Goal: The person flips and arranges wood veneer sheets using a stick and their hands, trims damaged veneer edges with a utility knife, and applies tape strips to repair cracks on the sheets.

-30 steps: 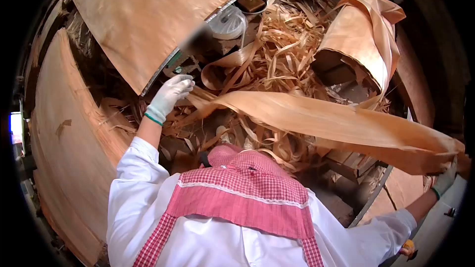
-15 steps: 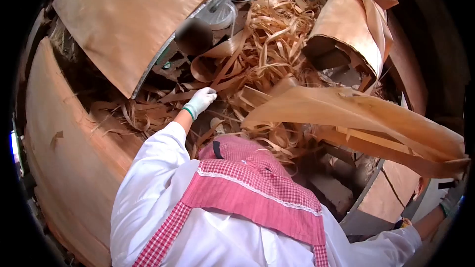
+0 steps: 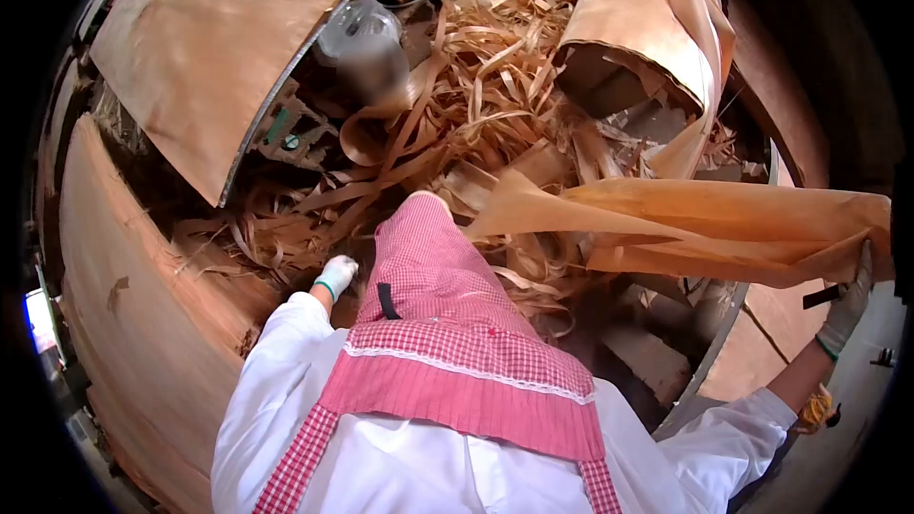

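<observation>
My right hand (image 3: 845, 316), in a pale glove with a green cuff, is closed on the right end of a thin brown veneer sheet (image 3: 724, 219). The sheet is folded lengthwise and stretches left toward the middle, its left end narrowing over loose strips. A short black piece (image 3: 821, 298) sticks out beside the fingers of that hand; what it belongs to is hidden. My left hand (image 3: 338, 274), gloved the same way, is a loose fist beside the checked apron (image 3: 433, 266). Nothing shows in it. Brown strips (image 3: 276, 228) lie just beyond it.
A heap of curled veneer strips (image 3: 505, 86) covers the floor ahead. A rolled sheet (image 3: 638, 24) lies at the upper right. Large sheet-covered stacks stand at the upper left (image 3: 219, 48) and left (image 3: 143, 324). A clear plastic container (image 3: 360, 27) sits near a blurred patch.
My left hand has drawn back from the strips toward my body. My right hand has risen with the sheet's end, so the sheet lies more level. The view has shifted slightly.
</observation>
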Demonstrator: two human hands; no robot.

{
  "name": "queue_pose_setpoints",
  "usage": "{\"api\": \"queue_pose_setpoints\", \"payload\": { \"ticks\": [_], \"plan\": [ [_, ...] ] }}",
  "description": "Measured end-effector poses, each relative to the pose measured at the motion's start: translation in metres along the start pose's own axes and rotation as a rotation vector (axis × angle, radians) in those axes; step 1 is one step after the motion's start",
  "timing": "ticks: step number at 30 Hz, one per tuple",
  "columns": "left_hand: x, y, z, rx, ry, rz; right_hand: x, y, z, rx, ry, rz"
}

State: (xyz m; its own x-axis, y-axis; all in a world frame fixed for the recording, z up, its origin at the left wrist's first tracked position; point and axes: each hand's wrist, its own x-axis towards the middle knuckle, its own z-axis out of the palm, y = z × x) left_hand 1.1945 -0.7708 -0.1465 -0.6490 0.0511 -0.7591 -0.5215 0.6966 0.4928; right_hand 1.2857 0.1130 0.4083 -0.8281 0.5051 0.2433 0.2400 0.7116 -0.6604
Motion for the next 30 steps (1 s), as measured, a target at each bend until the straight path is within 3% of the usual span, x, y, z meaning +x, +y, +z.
{"api": "queue_pose_setpoints", "payload": {
  "ticks": [2,3,4,5,8,9,11,13,14,15,17,20,23,26,29,30],
  "plan": [
    [-0.015,0.015,0.014,0.027,-0.116,-0.090,0.011,0.008,0.009,-0.170,0.160,0.069],
    [-0.026,0.034,0.017,0.058,-0.165,-0.141,0.011,-0.016,0.032,0.066,0.253,0.177],
    [-0.003,0.007,0.033,-0.006,-0.184,-0.137,0.011,-0.040,0.056,0.310,0.375,0.262],
    [-0.002,0.021,0.035,-0.013,-0.279,-0.168,0.011,-0.042,0.053,0.353,0.420,0.253],
    [0.002,0.096,0.022,0.236,-0.319,0.015,-0.009,-0.043,0.021,0.278,0.466,0.191],
    [0.041,0.086,0.030,-0.009,-0.366,-0.137,-0.014,-0.045,0.012,0.254,0.501,0.187],
    [0.103,0.132,0.034,0.778,-0.436,0.363,-0.028,-0.050,-0.005,0.209,0.574,0.194],
    [0.164,0.184,0.051,1.283,-0.123,0.920,-0.042,-0.056,-0.022,0.152,0.648,0.214],
    [0.173,0.232,0.061,0.551,-0.188,0.625,-0.048,-0.060,-0.029,0.120,0.679,0.223],
    [0.123,0.324,0.055,0.302,-0.160,0.590,-0.055,-0.064,-0.037,0.089,0.710,0.235],
    [0.093,0.431,0.071,0.222,-0.237,0.599,-0.072,-0.070,-0.052,0.028,0.780,0.264],
    [0.074,0.528,0.113,0.353,-0.339,0.873,-0.102,-0.082,-0.068,-0.049,0.882,0.304],
    [0.072,0.574,0.158,0.731,-0.527,0.895,-0.128,-0.095,-0.080,-0.122,0.966,0.345],
    [0.090,0.564,0.208,0.471,-0.547,0.892,-0.153,-0.108,-0.086,-0.189,1.046,0.378],
    [0.104,0.571,0.256,0.522,-0.530,0.640,-0.177,-0.124,-0.090,-0.269,1.118,0.418],
    [0.111,0.575,0.260,0.231,-0.690,0.379,-0.184,-0.130,-0.090,-0.297,1.139,0.431]
  ]
}}
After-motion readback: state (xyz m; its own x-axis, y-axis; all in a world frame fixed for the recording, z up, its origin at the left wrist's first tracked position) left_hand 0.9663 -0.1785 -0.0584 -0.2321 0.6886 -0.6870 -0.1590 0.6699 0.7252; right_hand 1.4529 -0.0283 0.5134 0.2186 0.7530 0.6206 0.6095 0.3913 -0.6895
